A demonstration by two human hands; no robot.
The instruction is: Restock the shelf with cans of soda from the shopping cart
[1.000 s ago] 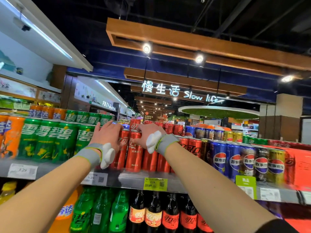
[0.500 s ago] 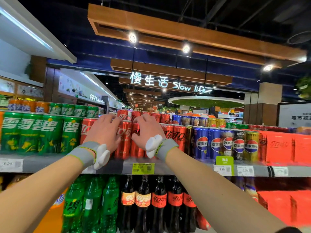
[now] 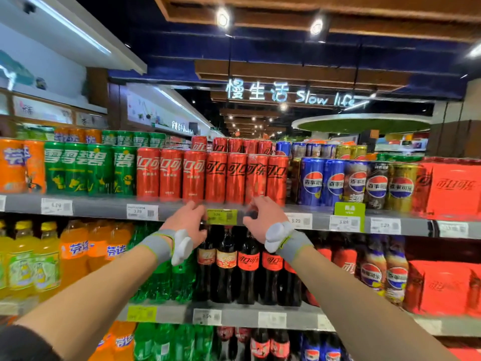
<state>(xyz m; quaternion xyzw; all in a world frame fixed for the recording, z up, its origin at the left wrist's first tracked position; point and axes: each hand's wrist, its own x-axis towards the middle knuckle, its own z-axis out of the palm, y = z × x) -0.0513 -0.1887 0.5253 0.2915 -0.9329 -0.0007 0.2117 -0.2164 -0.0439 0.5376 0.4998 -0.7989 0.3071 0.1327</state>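
I see my left hand (image 3: 188, 220) and right hand (image 3: 263, 217) loosely curled and empty just below the red soda cans (image 3: 216, 177), which stand upright, tops up, on the shelf (image 3: 104, 208).

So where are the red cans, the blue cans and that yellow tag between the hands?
red cans (image 3: 216, 178): head view, label of a front-row can.
blue cans (image 3: 311, 182): head view, round logo of a front can.
yellow tag (image 3: 221, 217): head view, middle of its face.
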